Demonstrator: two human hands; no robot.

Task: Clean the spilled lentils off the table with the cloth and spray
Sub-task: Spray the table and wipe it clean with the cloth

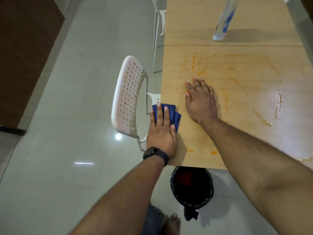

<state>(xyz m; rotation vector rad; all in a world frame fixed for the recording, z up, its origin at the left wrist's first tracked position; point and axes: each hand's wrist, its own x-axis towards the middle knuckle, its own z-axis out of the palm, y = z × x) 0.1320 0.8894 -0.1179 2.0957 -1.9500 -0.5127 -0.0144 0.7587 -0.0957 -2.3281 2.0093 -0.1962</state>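
Observation:
My left hand [161, 133], with a dark watch on the wrist, presses a folded blue cloth [174, 114] flat at the left edge of the wooden table [245, 68]. My right hand [200, 100] lies flat on the tabletop just right of it, fingers straight and spread. Orange-yellow smears [225, 99] and wet streaks [277, 106] cover the table around and beyond the right hand. A clear spray bottle with a blue label [223, 22] stands at the far end of the table.
A white perforated plastic chair [127, 97] stands close against the table's left side. A second chair [160, 22] is farther back. A bin lined with a black bag [192, 187] sits on the tiled floor under the near table edge, beside my bare foot [172, 223].

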